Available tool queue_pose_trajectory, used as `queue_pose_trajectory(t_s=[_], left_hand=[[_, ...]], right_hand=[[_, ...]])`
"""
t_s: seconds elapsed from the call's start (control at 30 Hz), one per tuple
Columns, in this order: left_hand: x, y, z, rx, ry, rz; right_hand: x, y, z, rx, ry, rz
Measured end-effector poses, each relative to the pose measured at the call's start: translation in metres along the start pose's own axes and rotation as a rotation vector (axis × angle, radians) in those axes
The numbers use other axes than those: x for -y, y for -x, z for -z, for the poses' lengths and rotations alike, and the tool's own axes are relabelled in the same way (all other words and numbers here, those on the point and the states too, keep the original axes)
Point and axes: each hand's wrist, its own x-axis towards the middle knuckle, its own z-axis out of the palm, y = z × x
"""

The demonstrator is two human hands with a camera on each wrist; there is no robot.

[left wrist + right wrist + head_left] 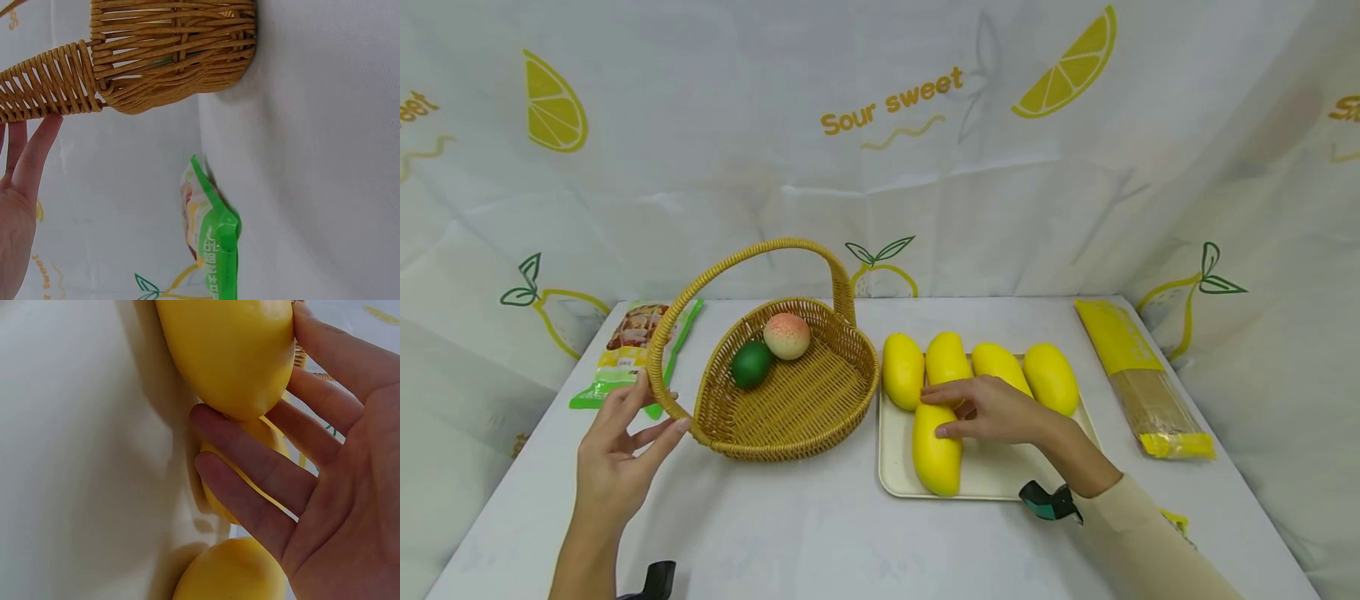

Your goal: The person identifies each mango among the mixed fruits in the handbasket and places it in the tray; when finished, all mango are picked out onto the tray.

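Note:
A yellow wicker basket (pixel 790 454) with a tall arched handle (pixel 658 350) stands left of centre. Inside it lie a peach (pixel 787 336) and a dark green fruit (pixel 751 364). My left hand (pixel 617 467) holds the handle low on its left side, thumb and fingers on either side; the left wrist view shows the fingertips against the weave. To the right, a cream tray (pixel 1000 479) bears several yellow mangoes. My right hand (pixel 1000 408) grips the upper end of the front mango (pixel 937 458), thumb and fingers around it. Another mango (pixel 902 371) lies behind it.
A green-edged snack bag (pixel 613 367) lies behind my left hand. At the right of the table is a long yellow packet of noodles (pixel 1150 392). A small yellow wrapper (pixel 1177 522) shows past my right sleeve. A white printed curtain (pixel 700 167) hangs behind.

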Motion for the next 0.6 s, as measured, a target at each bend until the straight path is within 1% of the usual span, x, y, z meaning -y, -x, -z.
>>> queue_pose_trajectory(t_s=[0.07,0.13,0.23,0.3,0.43,0.5,0.6], left_hand=[[0.0000,0.0005,0.0004,0.002,-0.018,0.008],[-0.0006,0.0010,0.0006,0.000,-0.054,0.041],[-0.0013,0.0012,0.0010,-0.001,-0.079,0.069],[-0.0012,0.0013,0.0013,-0.002,-0.079,0.074],[0.0001,0.0016,0.0017,-0.002,-0.075,0.061],[0.0011,0.0016,0.0017,0.001,-0.055,0.044],[0.0013,0.0014,0.0015,0.004,-0.055,0.035]], right_hand=[[-0.0002,-0.0003,-0.0005,-0.001,0.006,-0.004],[0.0001,-0.0007,-0.0008,-0.002,0.009,-0.017],[0.0001,-0.0011,-0.0011,-0.002,0.008,-0.030],[0.0002,-0.0012,-0.0011,-0.002,0.003,-0.028],[0.0003,-0.0010,-0.0011,-0.004,-0.013,-0.015],[0.0005,-0.0009,-0.0013,-0.005,-0.019,-0.018],[0.0012,-0.0006,-0.0013,-0.008,-0.025,-0.026]])
